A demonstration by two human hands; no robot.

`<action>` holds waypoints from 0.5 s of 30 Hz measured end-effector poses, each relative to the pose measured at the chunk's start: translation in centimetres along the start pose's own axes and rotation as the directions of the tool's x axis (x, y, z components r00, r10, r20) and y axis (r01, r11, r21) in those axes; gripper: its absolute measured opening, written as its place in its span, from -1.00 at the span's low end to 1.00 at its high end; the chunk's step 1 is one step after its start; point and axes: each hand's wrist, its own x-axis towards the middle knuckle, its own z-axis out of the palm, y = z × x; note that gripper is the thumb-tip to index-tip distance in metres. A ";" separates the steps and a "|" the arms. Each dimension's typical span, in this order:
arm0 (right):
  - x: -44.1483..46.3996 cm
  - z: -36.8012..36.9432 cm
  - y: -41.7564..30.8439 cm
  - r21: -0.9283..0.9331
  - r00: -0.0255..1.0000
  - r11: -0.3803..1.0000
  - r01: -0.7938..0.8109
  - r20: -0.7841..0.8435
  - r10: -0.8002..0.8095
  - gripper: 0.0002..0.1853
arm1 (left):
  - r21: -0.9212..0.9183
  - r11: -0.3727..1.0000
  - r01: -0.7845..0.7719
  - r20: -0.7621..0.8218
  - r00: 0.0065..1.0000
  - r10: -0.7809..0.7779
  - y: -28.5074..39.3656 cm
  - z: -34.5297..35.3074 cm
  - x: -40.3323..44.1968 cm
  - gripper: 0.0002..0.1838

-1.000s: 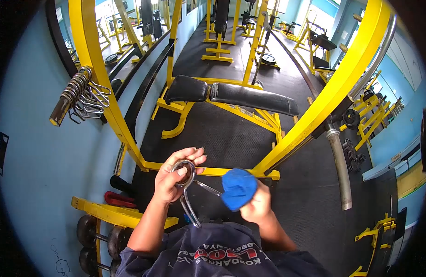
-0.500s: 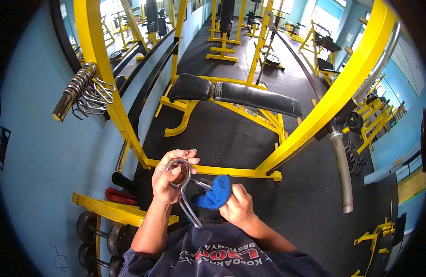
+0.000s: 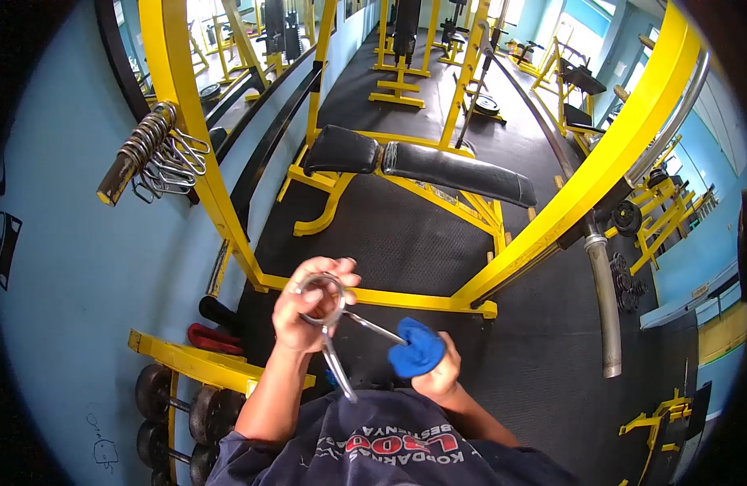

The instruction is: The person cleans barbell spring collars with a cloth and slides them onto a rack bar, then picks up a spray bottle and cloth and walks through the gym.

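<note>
My left hand is closed around the coil of a shiny metal spring barbell collar, in front of my chest. The collar's two arms point away from the coil, one down toward my shirt and the other to the right. A blue cloth is in my right hand, folded over the end of the right-hand arm. The cloth hides that tip and some of my right fingers.
More spring collars hang on a peg at the left of a yellow rack. A black padded bench stands ahead. Dumbbells sit on a yellow stand at lower left. A metal sleeve juts out on the right.
My right hand and the blue cloth have moved right and slightly down, toward the outer end of the collar's arm. My left hand keeps its hold on the coil, shifted slightly right.
</note>
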 end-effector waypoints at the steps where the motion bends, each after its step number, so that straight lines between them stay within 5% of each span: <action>1: -1.7 0.5 0.6 0.259 0.951 0.922 -0.287 -0.034 0.306 -0.84 | -0.125 0.992 -0.028 0.049 0.998 0.035 0.4 -0.5 0.3 -0.54; 2: -2.8 0.9 1.0 0.256 0.950 0.923 -0.288 -0.044 0.309 -0.84 | -0.250 0.967 -0.042 0.096 0.993 0.068 0.8 -0.8 0.7 -0.52; 3: -3.8 1.2 1.3 0.576 0.877 0.698 -0.425 0.069 0.476 -0.76 | -0.282 0.958 -0.058 0.129 0.987 0.098 1.1 -0.7 1.0 -0.51; 5: -3.2 1.4 -0.1 0.853 0.676 -0.088 -0.514 0.466 0.571 -0.59 | -0.278 0.960 -0.031 0.258 0.960 0.106 0.7 -0.8 1.6 -0.45; 6: -1.6 1.1 -1.3 0.788 0.595 -0.311 -0.531 0.608 0.525 -0.56 | -0.267 0.964 -0.011 0.308 0.946 0.096 0.4 -0.6 1.8 -0.42; 8: 1.2 0.4 -3.0 0.708 0.523 -0.383 -0.594 0.701 0.485 -0.57 | -0.212 0.975 0.064 0.370 0.929 0.020 -0.2 -0.1 1.9 -0.36; 10: 3.2 0.2 -4.4 0.715 0.440 -0.355 -0.602 0.668 0.600 -0.76 | 0.050 0.999 0.004 0.184 0.983 -0.013 -0.6 0.4 1.9 -0.32; 12: 3.0 0.6 -3.8 0.766 0.703 0.250 -0.592 0.339 0.625 -0.79 | 0.311 0.949 0.046 0.020 0.998 -0.055 -1.0 0.0 0.8 -0.29; 15: 2.6 0.4 -3.5 0.720 0.738 0.349 -0.600 0.329 0.589 -0.82 | 0.372 0.921 -0.118 -0.258 0.940 0.224 -3.7 1.0 0.1 -0.54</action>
